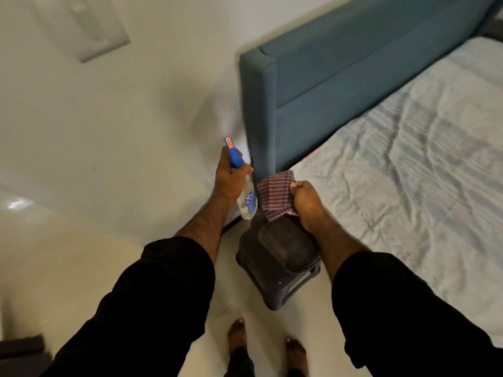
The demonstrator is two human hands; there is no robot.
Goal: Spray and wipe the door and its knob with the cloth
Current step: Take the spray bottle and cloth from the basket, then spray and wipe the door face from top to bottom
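My left hand (230, 178) grips a clear spray bottle (246, 200) with a blue trigger head, held upright in front of me with the nozzle pointing away. Just to its right, my right hand (306, 202) holds a bunched striped purple cloth (275, 194). Both hands are close together above a dark box fan. No door or knob is in view.
A blue upholstered headboard (353, 63) and a bed with a pale quilt (422, 172) fill the right side. A dark box fan (280, 268) stands on the white floor just ahead of my bare feet. A cream wall with a light switch plate (87, 28) lies to the left.
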